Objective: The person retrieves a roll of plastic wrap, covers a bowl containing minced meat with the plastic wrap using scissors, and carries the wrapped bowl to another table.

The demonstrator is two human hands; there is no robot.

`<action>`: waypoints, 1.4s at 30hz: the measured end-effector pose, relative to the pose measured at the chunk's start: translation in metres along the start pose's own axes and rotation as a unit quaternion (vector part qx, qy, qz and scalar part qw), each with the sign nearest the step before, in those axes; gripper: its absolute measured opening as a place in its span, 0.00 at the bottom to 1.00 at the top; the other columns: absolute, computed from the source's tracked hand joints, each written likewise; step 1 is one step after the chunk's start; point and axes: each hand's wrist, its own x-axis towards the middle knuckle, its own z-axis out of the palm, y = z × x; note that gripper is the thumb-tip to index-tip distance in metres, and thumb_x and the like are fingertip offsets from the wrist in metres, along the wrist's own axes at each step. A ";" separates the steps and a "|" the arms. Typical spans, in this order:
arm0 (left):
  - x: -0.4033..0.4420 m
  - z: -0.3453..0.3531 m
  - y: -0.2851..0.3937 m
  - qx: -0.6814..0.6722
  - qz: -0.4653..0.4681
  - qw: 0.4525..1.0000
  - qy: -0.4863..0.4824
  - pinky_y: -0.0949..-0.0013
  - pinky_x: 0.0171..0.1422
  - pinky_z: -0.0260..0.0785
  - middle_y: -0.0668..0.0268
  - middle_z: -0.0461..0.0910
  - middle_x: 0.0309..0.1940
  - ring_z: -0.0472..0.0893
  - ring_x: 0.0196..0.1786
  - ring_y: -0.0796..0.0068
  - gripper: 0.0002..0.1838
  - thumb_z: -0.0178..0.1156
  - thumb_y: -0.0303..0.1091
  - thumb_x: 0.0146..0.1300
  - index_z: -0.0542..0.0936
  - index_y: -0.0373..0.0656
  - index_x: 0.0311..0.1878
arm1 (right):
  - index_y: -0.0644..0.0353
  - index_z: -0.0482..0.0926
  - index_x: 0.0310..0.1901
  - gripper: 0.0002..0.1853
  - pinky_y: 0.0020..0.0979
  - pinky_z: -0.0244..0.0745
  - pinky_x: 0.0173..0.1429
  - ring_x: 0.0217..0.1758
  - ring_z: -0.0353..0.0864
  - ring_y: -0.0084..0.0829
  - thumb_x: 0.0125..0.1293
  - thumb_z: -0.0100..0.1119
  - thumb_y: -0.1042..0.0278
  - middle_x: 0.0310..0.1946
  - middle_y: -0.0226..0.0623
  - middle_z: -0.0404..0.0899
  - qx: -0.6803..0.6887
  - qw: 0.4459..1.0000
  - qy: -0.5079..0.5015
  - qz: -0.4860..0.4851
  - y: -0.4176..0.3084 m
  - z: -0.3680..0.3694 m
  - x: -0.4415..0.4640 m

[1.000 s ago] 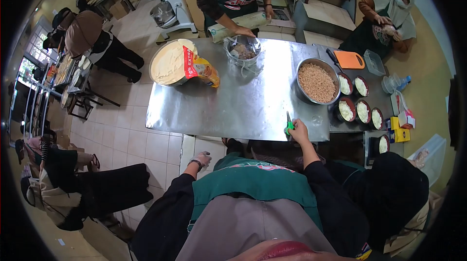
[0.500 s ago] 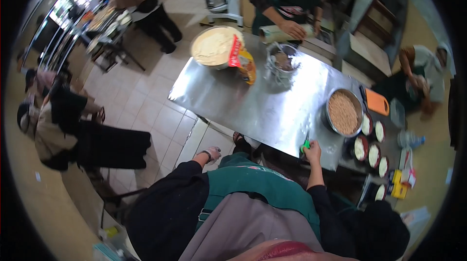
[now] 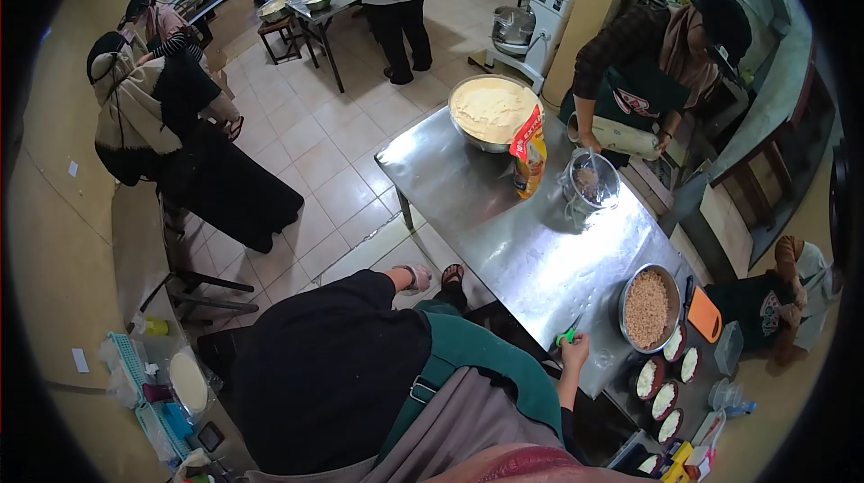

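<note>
Near the steel table's (image 3: 486,231) front edge, my right hand (image 3: 574,352) is closed on green-handled scissors (image 3: 567,335), whose blades point away over the tabletop. My left hand (image 3: 414,278) hangs beside my body above the floor, partly hidden by my sleeve; its fingers are too small to read. Right of the scissors is a metal bowl of brown crumbs (image 3: 648,307). Farther back stand a bowl of pale cream (image 3: 490,109), a yellow and red pouch (image 3: 530,154) and a plastic-lined container with brown contents (image 3: 589,181).
Across the table a co-worker (image 3: 630,78) holds a roll (image 3: 616,135). Another person (image 3: 765,303) stands at the right. Several cups with white filling (image 3: 664,400) and an orange board (image 3: 705,314) lie at the right. Baskets (image 3: 126,357) stand at lower left.
The view has swung leftward, so the table appears farther right and tilted, and side shelves have come into view. The scissors stay in my right hand at the table edge.
</note>
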 end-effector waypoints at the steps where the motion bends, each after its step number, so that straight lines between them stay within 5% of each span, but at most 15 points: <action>1: 0.002 0.001 0.000 0.010 0.002 1.000 0.004 0.59 0.63 0.66 0.58 0.76 0.57 0.74 0.60 0.60 0.30 0.55 0.40 0.53 0.72 0.46 0.62 | 0.59 0.70 0.36 0.21 0.39 0.71 0.42 0.33 0.77 0.44 0.40 0.69 0.65 0.29 0.45 0.76 0.000 1.000 0.002 -0.002 0.000 0.000 -0.001; 14: 0.000 0.006 -0.007 0.067 0.056 0.996 -0.022 0.61 0.65 0.64 0.56 0.74 0.58 0.72 0.62 0.59 0.29 0.55 0.42 0.54 0.72 0.45 0.62 | 0.61 0.72 0.35 0.19 0.36 0.73 0.42 0.34 0.79 0.39 0.41 0.69 0.67 0.30 0.43 0.78 0.004 1.000 0.000 0.001 -0.018 -0.010 -0.006; 19: -0.007 -0.008 0.005 0.083 0.061 0.995 -0.015 0.64 0.66 0.62 0.56 0.71 0.61 0.70 0.64 0.59 0.28 0.53 0.43 0.57 0.73 0.44 0.61 | 0.59 0.72 0.34 0.19 0.40 0.73 0.42 0.34 0.78 0.45 0.39 0.68 0.65 0.29 0.45 0.77 -0.012 1.000 -0.008 0.015 -0.026 -0.015 -0.009; 28: -0.004 -0.002 0.014 -0.015 0.047 0.999 0.017 0.64 0.54 0.72 0.53 0.81 0.45 0.81 0.48 0.61 0.27 0.57 0.42 0.56 0.73 0.42 0.60 | 0.58 0.74 0.37 0.19 0.40 0.74 0.44 0.40 0.78 0.44 0.41 0.69 0.69 0.36 0.44 0.78 -0.064 0.995 -0.027 0.071 -0.038 -0.025 -0.008; 33: 0.022 0.017 -0.014 -0.098 0.050 0.994 -0.009 0.64 0.44 0.75 0.55 0.83 0.38 0.83 0.37 0.65 0.26 0.58 0.36 0.57 0.72 0.40 0.60 | 0.58 0.73 0.42 0.21 0.39 0.74 0.42 0.39 0.80 0.41 0.45 0.69 0.70 0.31 0.41 0.78 -0.075 0.996 -0.046 0.028 -0.024 -0.037 0.004; 35: 0.019 0.017 -0.018 -0.120 0.049 0.992 -0.009 0.66 0.40 0.76 0.56 0.82 0.35 0.82 0.33 0.67 0.26 0.58 0.34 0.57 0.72 0.39 0.60 | 0.60 0.76 0.36 0.13 0.33 0.73 0.33 0.30 0.79 0.31 0.49 0.66 0.72 0.26 0.34 0.76 0.243 0.943 -0.011 0.227 -0.035 -0.048 0.015; 39: 0.024 0.026 -0.030 -0.154 0.033 0.987 -0.001 0.66 0.41 0.76 0.56 0.83 0.38 0.82 0.35 0.68 0.26 0.57 0.35 0.59 0.70 0.39 0.62 | 0.60 0.75 0.39 0.12 0.29 0.73 0.35 0.31 0.77 0.26 0.54 0.64 0.71 0.27 0.32 0.75 0.445 0.832 0.193 0.270 -0.047 -0.075 0.044; 41: 0.013 0.017 -0.025 -0.174 0.022 0.985 -0.003 0.66 0.42 0.75 0.56 0.83 0.39 0.82 0.36 0.68 0.27 0.56 0.35 0.60 0.69 0.40 0.63 | 0.62 0.73 0.44 0.16 0.27 0.71 0.38 0.32 0.75 0.23 0.57 0.65 0.68 0.26 0.29 0.74 0.260 0.889 0.370 0.075 -0.038 -0.076 0.072; 42: -0.002 0.007 -0.013 -0.209 0.006 0.978 -0.016 0.66 0.44 0.75 0.56 0.83 0.39 0.82 0.38 0.68 0.27 0.56 0.36 0.60 0.69 0.40 0.63 | 0.62 0.73 0.43 0.15 0.26 0.69 0.39 0.32 0.71 0.23 0.58 0.66 0.67 0.27 0.29 0.73 0.265 0.895 0.358 0.019 -0.056 -0.083 0.079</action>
